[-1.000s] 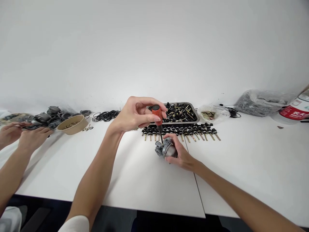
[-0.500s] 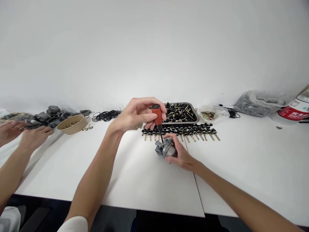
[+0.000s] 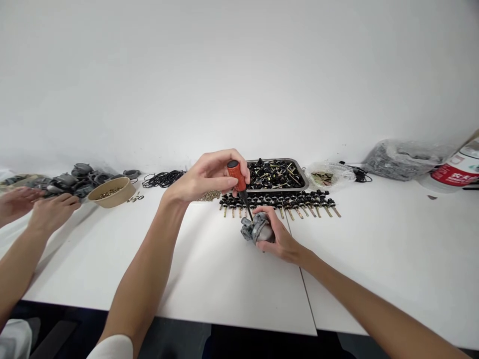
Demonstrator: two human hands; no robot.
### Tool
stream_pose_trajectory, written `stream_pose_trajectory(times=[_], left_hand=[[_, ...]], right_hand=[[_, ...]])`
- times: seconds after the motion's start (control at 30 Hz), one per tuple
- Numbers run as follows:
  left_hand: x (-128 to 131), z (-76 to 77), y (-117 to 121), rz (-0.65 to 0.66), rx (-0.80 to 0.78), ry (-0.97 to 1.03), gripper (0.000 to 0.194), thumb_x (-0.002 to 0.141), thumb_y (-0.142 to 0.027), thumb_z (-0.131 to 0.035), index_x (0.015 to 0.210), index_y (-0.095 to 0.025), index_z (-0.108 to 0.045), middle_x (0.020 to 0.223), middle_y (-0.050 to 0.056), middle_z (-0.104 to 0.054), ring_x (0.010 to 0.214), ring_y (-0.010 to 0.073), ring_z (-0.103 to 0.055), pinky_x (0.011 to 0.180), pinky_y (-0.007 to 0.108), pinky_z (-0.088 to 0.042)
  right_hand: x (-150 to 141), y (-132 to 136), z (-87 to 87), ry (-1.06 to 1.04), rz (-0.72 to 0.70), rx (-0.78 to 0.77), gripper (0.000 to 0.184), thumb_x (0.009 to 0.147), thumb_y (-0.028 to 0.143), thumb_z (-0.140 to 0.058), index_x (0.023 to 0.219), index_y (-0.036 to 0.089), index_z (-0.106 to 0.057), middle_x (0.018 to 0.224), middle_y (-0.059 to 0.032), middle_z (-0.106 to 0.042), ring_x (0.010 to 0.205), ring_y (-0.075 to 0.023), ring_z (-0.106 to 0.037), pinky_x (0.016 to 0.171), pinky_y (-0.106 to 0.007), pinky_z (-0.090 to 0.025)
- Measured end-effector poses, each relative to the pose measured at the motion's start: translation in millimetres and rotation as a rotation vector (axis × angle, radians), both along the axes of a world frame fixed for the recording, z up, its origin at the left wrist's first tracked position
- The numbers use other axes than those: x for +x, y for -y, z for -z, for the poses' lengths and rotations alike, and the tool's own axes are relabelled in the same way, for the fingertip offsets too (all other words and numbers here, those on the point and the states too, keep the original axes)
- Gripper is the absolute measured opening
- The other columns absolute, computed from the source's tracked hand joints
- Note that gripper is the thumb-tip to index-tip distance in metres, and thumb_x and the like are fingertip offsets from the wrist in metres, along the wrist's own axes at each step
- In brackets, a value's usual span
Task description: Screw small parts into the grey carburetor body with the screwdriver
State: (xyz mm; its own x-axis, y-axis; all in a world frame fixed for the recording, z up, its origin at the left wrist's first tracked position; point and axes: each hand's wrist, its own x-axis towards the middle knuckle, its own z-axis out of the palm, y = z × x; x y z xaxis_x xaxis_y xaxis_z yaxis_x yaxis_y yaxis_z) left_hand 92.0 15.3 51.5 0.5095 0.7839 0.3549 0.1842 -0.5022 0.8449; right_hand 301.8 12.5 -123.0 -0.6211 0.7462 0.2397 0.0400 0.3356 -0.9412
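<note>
My left hand (image 3: 215,174) is closed around the red handle of a screwdriver (image 3: 236,174), which leans with its top to the left. Its dark shaft points down, and the tip meets the upper side of a grey metal carburetor (image 3: 258,229). From the right, my right hand (image 3: 279,237) grips the carburetor by its rounded end, just over the white table. Whatever sits under the screwdriver's tip is too small to make out.
Behind my hands stand a metal tray (image 3: 305,182) of black-and-brass parts and rows of similar parts (image 3: 277,199). Leftward are black rings (image 3: 162,178), a paper bowl (image 3: 127,192) and a co-worker's hands (image 3: 52,212) by grey castings. A plastic bag (image 3: 404,159) and a labelled bottle (image 3: 456,169) stand right.
My left hand and the screwdriver's handle have shifted a little to the left, so the screwdriver tilts more. Its tip stays at the carburetor, and my right hand holds still.
</note>
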Motion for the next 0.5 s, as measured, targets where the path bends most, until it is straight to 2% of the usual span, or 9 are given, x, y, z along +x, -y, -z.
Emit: stream_pose_trajectory(times=[0.1, 0.2, 0.27, 0.37, 0.5], left_hand=[[0.5, 2.6, -2.2, -0.045, 0.039, 0.020, 0.027, 0.064, -0.031, -0.081, 0.082, -0.016, -0.070, 0.074, 0.009, -0.068, 0.059, 0.0154, -0.064, 0.045, 0.024, -0.051], [1.6, 4.8, -3.0, -0.097, 0.016, 0.075, 0.034, 0.064, -0.032, -0.082, 0.091, -0.015, -0.071, 0.077, 0.010, -0.070, 0.048, 0.0124, -0.059, 0.037, 0.023, -0.046], [0.1, 4.6, -3.0, -0.048, -0.018, 0.079, 0.033, 0.069, -0.033, -0.078, 0.094, -0.014, -0.069, 0.082, 0.012, -0.071, 0.045, 0.0112, -0.058, 0.037, 0.023, -0.046], [-3.9, 4.1, -3.6, 0.063, -0.028, 0.040, 0.027, 0.073, -0.032, -0.074, 0.092, -0.014, -0.067, 0.086, 0.012, -0.071, 0.053, 0.0123, -0.062, 0.043, 0.023, -0.051], [-5.6, 4.6, -3.3, 0.030, 0.019, 0.036, 0.033, 0.071, -0.029, -0.077, 0.099, -0.015, -0.066, 0.081, 0.008, -0.071, 0.048, 0.0084, -0.059, 0.037, 0.017, -0.043]], right_hand=[[0.2, 0.1, -0.2, 0.006, 0.002, 0.010, 0.064, 0.067, 0.012, -0.063, 0.123, 0.030, -0.036, 0.103, -0.0045, -0.048, 0.076, -0.0162, -0.048, 0.063, -0.031, -0.045], [0.3, 0.0, 0.3, -0.002, 0.006, 0.018, 0.064, 0.068, 0.011, -0.062, 0.123, 0.029, -0.036, 0.102, -0.0039, -0.047, 0.076, -0.0153, -0.047, 0.064, -0.030, -0.044], [0.5, -0.2, 0.9, 0.004, -0.002, 0.021, 0.064, 0.068, 0.011, -0.062, 0.123, 0.029, -0.035, 0.102, -0.0039, -0.047, 0.076, -0.0148, -0.047, 0.065, -0.030, -0.044], [0.5, -0.7, 1.8, 0.010, -0.010, 0.030, 0.065, 0.068, 0.011, -0.061, 0.124, 0.029, -0.035, 0.103, -0.0040, -0.046, 0.077, -0.0146, -0.046, 0.066, -0.030, -0.043], [-0.1, -1.0, 2.5, -0.001, -0.002, 0.038, 0.064, 0.067, 0.012, -0.062, 0.123, 0.028, -0.035, 0.103, -0.0042, -0.045, 0.078, -0.0154, -0.046, 0.065, -0.030, -0.043]])
